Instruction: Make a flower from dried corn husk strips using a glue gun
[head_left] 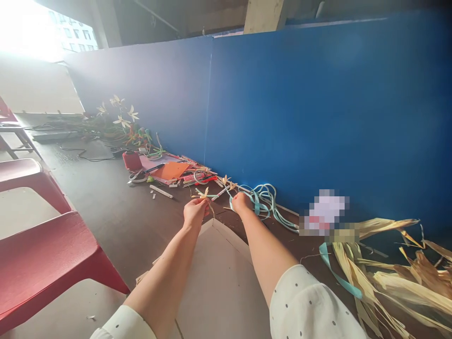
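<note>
My left hand (195,212) is closed in a pinch on a small pale flower (205,193), which looks made of dried husk, with a thin strand hanging below it. Just to the right, my right hand (242,203) is closed on a light-blue ribbon (231,203), which shows at its fingertips. Beyond both hands, another small husk flower (225,180) lies at the table's back. Coils of pale blue cord (270,200) lie right of my right hand.
The dark table (106,188) runs along a blue partition (318,103). Dried husks (395,282) are heaped at right. Orange paper (171,170), a red thread spool (132,161) and tall husk flowers (122,121) stand or lie leftward. Red chairs (49,263) line the left side.
</note>
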The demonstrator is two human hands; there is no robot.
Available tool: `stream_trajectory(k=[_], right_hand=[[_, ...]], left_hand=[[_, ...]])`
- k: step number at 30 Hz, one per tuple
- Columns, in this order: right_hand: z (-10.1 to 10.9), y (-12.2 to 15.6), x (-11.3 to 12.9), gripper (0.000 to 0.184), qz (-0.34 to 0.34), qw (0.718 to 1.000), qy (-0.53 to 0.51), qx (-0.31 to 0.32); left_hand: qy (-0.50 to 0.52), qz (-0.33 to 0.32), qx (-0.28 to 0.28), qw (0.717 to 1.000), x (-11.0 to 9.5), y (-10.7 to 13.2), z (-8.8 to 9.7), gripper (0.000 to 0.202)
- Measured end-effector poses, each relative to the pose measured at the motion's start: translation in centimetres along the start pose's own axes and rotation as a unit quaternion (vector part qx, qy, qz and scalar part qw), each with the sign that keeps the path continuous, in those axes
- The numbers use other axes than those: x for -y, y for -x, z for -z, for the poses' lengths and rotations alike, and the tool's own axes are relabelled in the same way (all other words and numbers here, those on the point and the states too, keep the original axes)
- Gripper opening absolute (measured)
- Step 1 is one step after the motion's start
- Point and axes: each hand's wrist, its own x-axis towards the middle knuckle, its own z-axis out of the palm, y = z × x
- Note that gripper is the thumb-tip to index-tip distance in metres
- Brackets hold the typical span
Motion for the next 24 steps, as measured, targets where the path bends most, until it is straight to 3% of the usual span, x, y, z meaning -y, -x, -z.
stream_trajectory(k=[5,8,11,16,20,22,24], right_hand=[[1.7,1.0,0.3,0.034,-0.014,0.992,-0.123,0.006],[4.8,2.4,0.6,0.032,-0.022,0.973,-0.227,-0.034],[8.9,4.9,0.8,0.032,-0.045,0.932,-0.348,-0.086],[15.3,13.0,0.3,0.027,-0.038,0.843,-0.516,-0.147],[16.4,21.7,-2.6,0.018,-0.047,0.768,-0.625,-0.131],[15.4,26.0,-5.0,0.018,-0.062,0.808,-0.574,-0.115],[14.1,30.1,-7.5,0.025,-0.068,0.893,-0.442,-0.053]], left_hand=[[-0.005,-0.003,0.005,1.0,0.0,-0.2,0.1,0.027],[-0.015,-0.006,0.011,1.0,0.0,-0.3,0.2,0.025],[-0.03,-0.009,0.019,0.999,-0.2,-0.1,0.2,0.022],[-0.061,-0.024,0.032,0.997,-1.9,0.0,-1.4,0.015],[-0.091,-0.025,0.041,0.995,-3.4,-1.5,-3.9,0.014],[-0.114,-0.002,0.038,0.993,-3.6,-2.7,-5.1,0.015],[-0.139,0.031,0.036,0.989,-3.3,-4.0,-6.0,0.02]])
